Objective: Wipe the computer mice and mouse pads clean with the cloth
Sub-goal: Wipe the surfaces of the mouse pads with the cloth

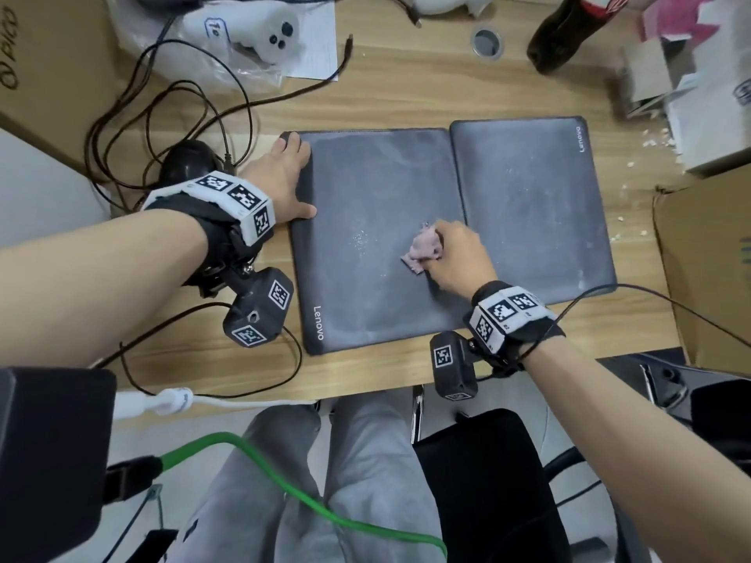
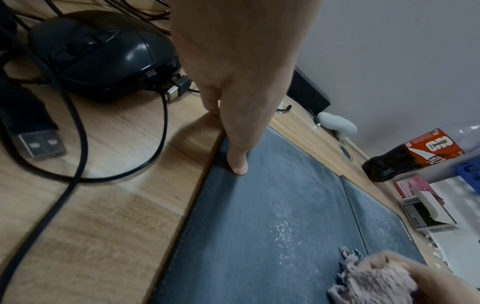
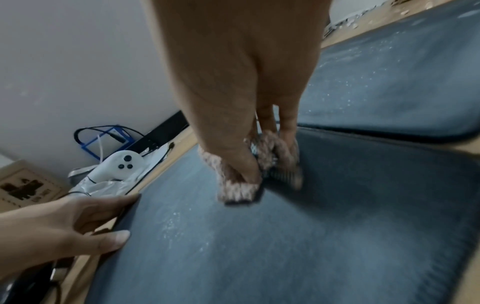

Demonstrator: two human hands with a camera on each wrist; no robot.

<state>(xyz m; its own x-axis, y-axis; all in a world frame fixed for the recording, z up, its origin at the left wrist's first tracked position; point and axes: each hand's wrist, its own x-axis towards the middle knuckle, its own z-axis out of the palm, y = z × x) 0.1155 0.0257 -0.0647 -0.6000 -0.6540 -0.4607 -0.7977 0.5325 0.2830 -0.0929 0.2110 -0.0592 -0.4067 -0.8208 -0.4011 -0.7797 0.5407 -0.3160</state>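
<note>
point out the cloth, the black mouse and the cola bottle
cloth [image 1: 422, 249], head view, on the bunched pink middle
black mouse [image 2: 101, 55], left wrist view, on its glossy back
cola bottle [image 2: 415, 158], left wrist view, on its label

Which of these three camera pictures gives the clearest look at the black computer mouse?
The left wrist view: the black mouse fills its upper left, close and sharp, cables around it. The head view shows only part of it behind the left hand. The right wrist view shows no recognisable mouse.
</note>
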